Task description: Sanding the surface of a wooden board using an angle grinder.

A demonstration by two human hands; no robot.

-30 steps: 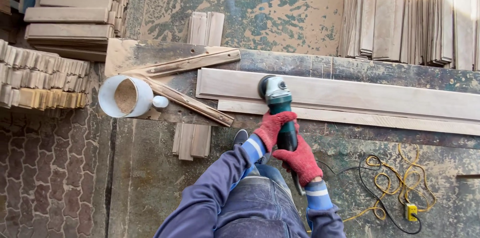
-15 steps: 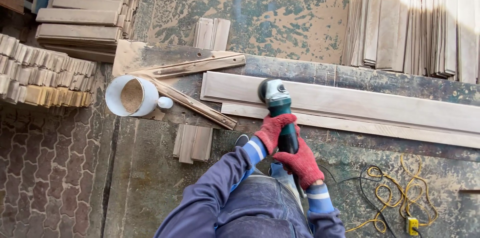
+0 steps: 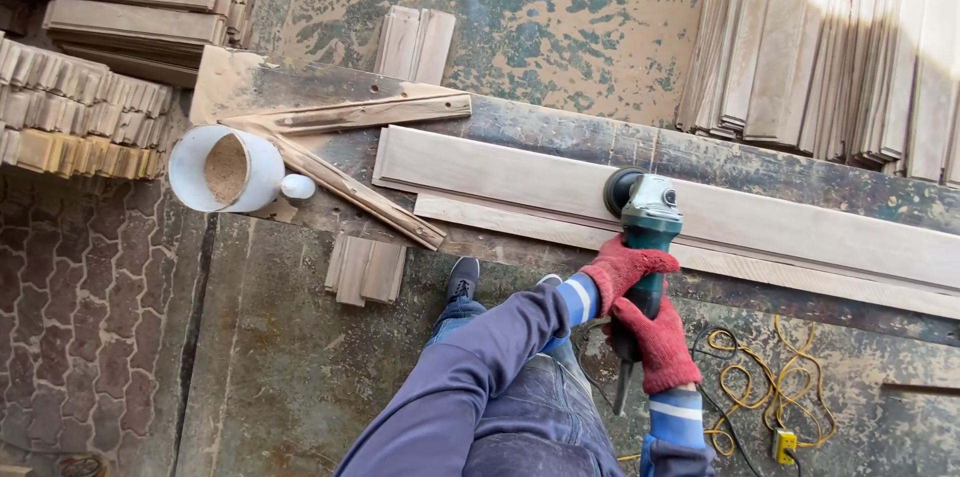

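Tool: green angle grinder, grey head set down on the long pale board, body angled back toward the person.
Left hand: red knit glove, wrapped tight around the grinder's body just behind the head.
Right hand: red knit glove, clenched on the rear of the grinder's handle, just below the left hand.
Board: lies lengthwise on the workbench; the grinder sits near its middle, on the near edge.
Second board: narrower strip, touching the long board on the person's side.
White bucket: at the bench's left end, well left of the grinder, part-filled with sawdust.
Crossed slats: two rough wooden strips on the bench, between the bucket and the long board's left end.
Yellow cable: loose coil on the floor, right of the right hand.
Plank stacks: upright boards beyond the bench, behind the grinder and to the right.
Short offcuts: small bundle on the floor below the bench, left of the person's shoe.
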